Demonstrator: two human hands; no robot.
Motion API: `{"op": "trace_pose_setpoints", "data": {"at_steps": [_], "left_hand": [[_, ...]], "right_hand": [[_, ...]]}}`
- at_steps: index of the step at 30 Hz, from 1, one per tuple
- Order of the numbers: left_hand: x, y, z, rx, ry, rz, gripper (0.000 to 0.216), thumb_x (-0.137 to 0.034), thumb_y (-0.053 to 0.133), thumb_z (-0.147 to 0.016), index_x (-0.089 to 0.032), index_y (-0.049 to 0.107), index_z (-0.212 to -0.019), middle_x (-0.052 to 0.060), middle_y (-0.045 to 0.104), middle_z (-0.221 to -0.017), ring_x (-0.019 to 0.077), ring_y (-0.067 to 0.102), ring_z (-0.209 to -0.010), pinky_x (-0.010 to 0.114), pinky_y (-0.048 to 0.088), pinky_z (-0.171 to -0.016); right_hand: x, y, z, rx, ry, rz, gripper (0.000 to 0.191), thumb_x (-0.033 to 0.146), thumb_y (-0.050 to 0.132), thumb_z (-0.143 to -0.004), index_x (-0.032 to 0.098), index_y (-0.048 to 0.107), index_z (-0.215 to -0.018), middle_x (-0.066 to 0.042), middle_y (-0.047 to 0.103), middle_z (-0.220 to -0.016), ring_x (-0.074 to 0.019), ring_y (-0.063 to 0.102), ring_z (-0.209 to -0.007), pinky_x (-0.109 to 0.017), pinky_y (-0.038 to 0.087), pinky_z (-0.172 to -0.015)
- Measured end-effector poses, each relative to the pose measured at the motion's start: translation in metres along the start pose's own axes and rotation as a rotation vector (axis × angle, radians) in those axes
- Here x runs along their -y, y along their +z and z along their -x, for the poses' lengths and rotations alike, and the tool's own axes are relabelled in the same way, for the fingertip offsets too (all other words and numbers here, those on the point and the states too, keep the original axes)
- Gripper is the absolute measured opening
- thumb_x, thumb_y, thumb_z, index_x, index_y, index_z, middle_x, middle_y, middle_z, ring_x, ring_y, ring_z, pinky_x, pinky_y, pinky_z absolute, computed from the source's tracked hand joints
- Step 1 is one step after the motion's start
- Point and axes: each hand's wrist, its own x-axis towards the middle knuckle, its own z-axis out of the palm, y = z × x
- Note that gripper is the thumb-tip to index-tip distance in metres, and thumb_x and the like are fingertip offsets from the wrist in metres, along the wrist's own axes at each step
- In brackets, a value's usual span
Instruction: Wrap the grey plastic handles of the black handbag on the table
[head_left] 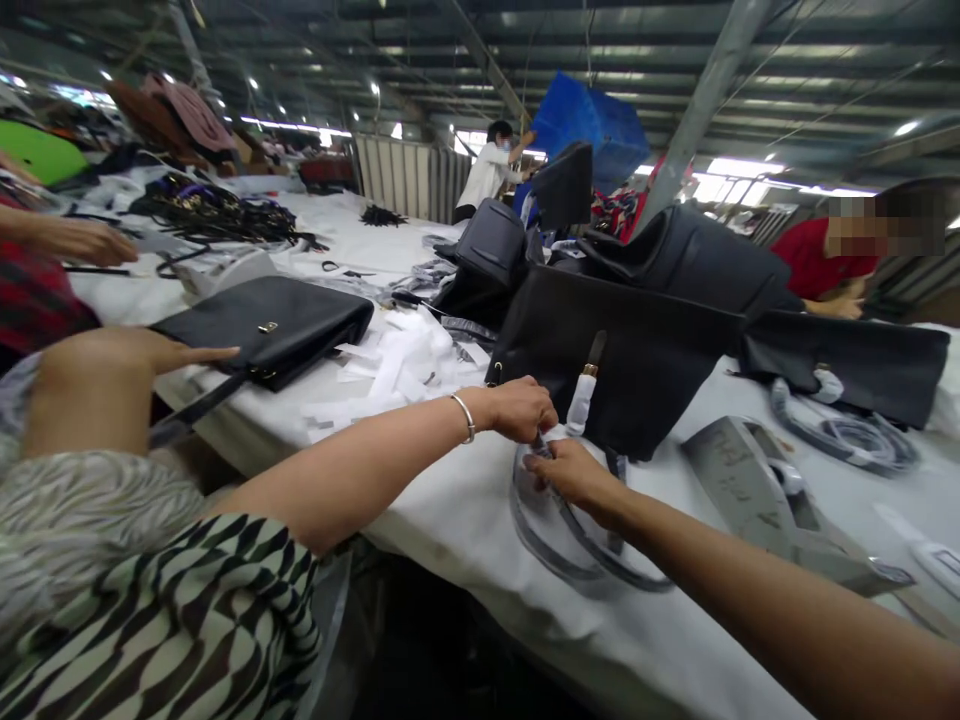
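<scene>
— Strap (581, 400) wrapped in white paper, right at the front of the black bag (622, 360) on the white table (465, 510).
— Left hand (521, 408) pinches the wrap from above; right hand (571, 473) grips it from below, fingers closed.

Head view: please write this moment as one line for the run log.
left hand: pinching white wrap | right hand: on wrapped strap | black handbag: upright on white table

A flat black purse (264, 328) lies on the white desk (465, 520) beside scraps of white paper (397, 370).
</scene>
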Motion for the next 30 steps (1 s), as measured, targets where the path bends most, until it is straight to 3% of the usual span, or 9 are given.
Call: {"op": "trace_pose_setpoints", "data": {"at_steps": [4,8,12,16,18,20,23,26,30], "left_hand": [[0.009,-0.008,0.002,-0.054,-0.025,-0.062,0.014,-0.005,0.055,-0.06,-0.018,0.06,-0.06,0.001,0.064,-0.067,0.0185,0.056,-0.083,0.032,0.036,-0.08],[0.02,-0.004,0.017,-0.138,-0.069,-0.071,0.019,-0.003,0.052,-0.061,-0.019,0.061,-0.065,0.002,0.065,-0.076,0.0189,0.055,-0.084,0.029,0.039,-0.069],[0.031,0.009,0.038,-0.184,0.031,-0.081,0.021,0.0,0.049,-0.062,-0.018,0.058,-0.065,0.003,0.065,-0.078,0.0184,0.054,-0.083,0.028,0.042,-0.07],[0.028,0.017,0.051,-0.198,0.038,-0.038,0.025,0.002,0.049,-0.064,-0.018,0.062,-0.068,0.004,0.068,-0.085,0.0199,0.056,-0.092,0.03,0.044,-0.08],[0.012,0.011,0.05,-0.225,-0.011,-0.004,0.03,0.002,0.05,-0.065,-0.02,0.067,-0.077,0.003,0.07,-0.092,0.0233,0.053,-0.107,0.035,0.041,-0.091],[-0.016,0.0,0.045,-0.251,-0.065,0.061,0.041,0.0,0.052,-0.068,-0.023,0.068,-0.099,0.003,0.069,-0.106,0.0251,0.049,-0.118,0.039,0.037,-0.099],[-0.068,-0.017,0.035,-0.186,-0.058,0.196,0.041,-0.018,0.055,-0.084,-0.022,0.056,-0.124,0.004,0.067,-0.113,0.0224,0.056,-0.109,0.036,0.038,-0.095],[-0.106,-0.021,0.03,-0.021,0.064,0.219,0.033,-0.037,0.056,-0.091,-0.02,0.058,-0.119,0.005,0.071,-0.097,0.0213,0.061,-0.093,0.036,0.037,-0.092],[-0.121,-0.011,0.04,0.049,0.11,0.148,0.007,-0.025,0.061,-0.088,-0.019,0.065,-0.089,0.003,0.07,-0.081,0.0172,0.061,-0.077,0.036,0.032,-0.092]], "right_hand": [[-0.003,-0.007,0.021,0.122,0.027,-0.041,0.018,0.028,0.051,-0.086,0.015,0.057,-0.074,0.0,0.057,-0.055,-0.0095,0.046,-0.045,-0.022,0.034,-0.047],[-0.039,-0.045,0.058,0.275,-0.083,0.165,0.028,0.037,0.044,-0.091,0.017,0.057,-0.077,-0.003,0.062,-0.065,-0.0129,0.054,-0.057,-0.024,0.04,-0.054],[-0.089,-0.091,0.077,0.135,-0.283,0.711,0.024,0.033,0.046,-0.091,0.018,0.058,-0.076,-0.007,0.064,-0.082,-0.0206,0.057,-0.081,-0.035,0.044,-0.077],[-0.111,-0.109,0.079,0.063,-0.376,0.842,0.018,0.032,0.05,-0.091,0.019,0.06,-0.084,-0.009,0.063,-0.093,-0.0244,0.055,-0.095,-0.041,0.042,-0.09],[-0.109,-0.108,0.079,0.084,-0.376,0.818,0.02,0.031,0.046,-0.093,0.018,0.059,-0.085,-0.008,0.063,-0.091,-0.0232,0.055,-0.092,-0.04,0.044,-0.087],[-0.102,-0.106,0.08,0.133,-0.395,0.772,0.023,0.03,0.044,-0.094,0.018,0.06,-0.084,-0.008,0.063,-0.09,-0.0223,0.055,-0.091,-0.038,0.045,-0.085],[-0.09,-0.108,0.088,0.236,-0.484,0.663,0.023,0.032,0.046,-0.094,0.02,0.065,-0.088,-0.008,0.064,-0.096,-0.0212,0.056,-0.097,-0.036,0.044,-0.089],[-0.081,-0.111,0.099,0.331,-0.54,0.572,0.023,0.034,0.05,-0.092,0.023,0.07,-0.098,-0.007,0.065,-0.108,-0.0204,0.057,-0.104,-0.035,0.042,-0.095],[-0.078,-0.099,0.11,0.387,-0.519,0.566,0.023,0.035,0.052,-0.092,0.024,0.072,-0.099,-0.005,0.067,-0.1,-0.0199,0.057,-0.099,-0.034,0.042,-0.092]]}}
